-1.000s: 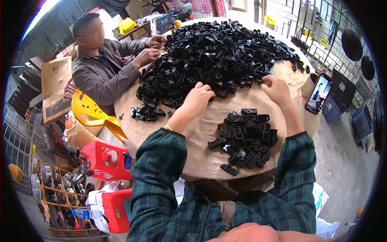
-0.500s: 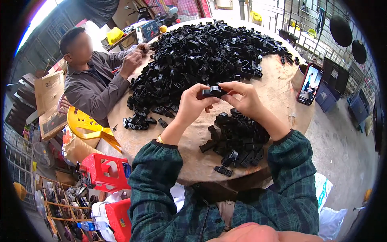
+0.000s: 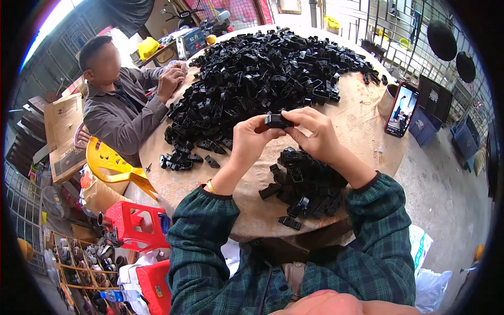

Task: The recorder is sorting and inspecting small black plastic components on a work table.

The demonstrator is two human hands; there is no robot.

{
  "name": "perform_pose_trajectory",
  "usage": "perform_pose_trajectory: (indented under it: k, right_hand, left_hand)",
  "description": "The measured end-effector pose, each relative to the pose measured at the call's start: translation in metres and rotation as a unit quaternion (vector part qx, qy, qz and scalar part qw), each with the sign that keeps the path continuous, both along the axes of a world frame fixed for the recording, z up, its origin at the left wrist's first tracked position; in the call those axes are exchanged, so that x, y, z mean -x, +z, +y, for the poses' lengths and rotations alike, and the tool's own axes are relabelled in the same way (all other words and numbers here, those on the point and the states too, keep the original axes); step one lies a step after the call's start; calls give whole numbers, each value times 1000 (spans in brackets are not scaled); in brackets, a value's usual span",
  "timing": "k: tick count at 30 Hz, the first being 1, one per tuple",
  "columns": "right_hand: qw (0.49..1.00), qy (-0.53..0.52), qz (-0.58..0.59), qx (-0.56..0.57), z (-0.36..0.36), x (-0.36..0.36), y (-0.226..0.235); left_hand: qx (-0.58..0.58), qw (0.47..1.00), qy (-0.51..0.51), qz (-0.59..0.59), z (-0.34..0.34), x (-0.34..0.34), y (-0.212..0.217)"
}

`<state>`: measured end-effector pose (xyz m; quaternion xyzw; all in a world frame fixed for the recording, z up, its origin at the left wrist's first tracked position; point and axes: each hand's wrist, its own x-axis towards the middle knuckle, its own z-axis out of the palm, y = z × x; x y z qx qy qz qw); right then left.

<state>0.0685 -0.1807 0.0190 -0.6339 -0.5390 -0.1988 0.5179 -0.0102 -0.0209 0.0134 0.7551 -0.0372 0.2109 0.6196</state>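
Note:
Between my two hands is a small black plastic part [image 3: 277,121], held above the table. My left hand [image 3: 251,142] pinches its left end between thumb and fingers. On its right end, the thumb and fingers of my right hand [image 3: 314,131] are closed. A large heap of similar black plastic parts [image 3: 262,68] spreads beyond my hands. Nearer to me, partly under my right wrist, lies a smaller pile of black parts [image 3: 310,184]. Fine detail of the held part is too small to make out.
The round table [image 3: 220,205] has a tan covering. At its right edge a phone [image 3: 402,109] leans on a round holder [image 3: 387,100]. Across to the left, a co-worker [image 3: 121,100] sits with both hands together. A yellow chair [image 3: 113,165] and red stools [image 3: 137,224] stand left.
The black part has turned in my fingers, and my right fingers have shifted over its end. The co-worker's hands have come closer together.

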Motion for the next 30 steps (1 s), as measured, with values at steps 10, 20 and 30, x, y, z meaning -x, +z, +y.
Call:
perform_pose_trajectory:
  k: [10, 20, 30]
  right_hand:
    - [995, -72, -55, -30, 7, -11, -1]
    - [965, -205, 130, 94, -41, -121, -44]
    - [963, -158, -1, 220, -5, -95, -50]
  left_hand:
    - [79, 997, -20, 15, -11, 7, 9]
    - [-490, 867, -57, -68, -11, 13, 5]
    - [-400, 911, 82, -59, 31, -21, -24]
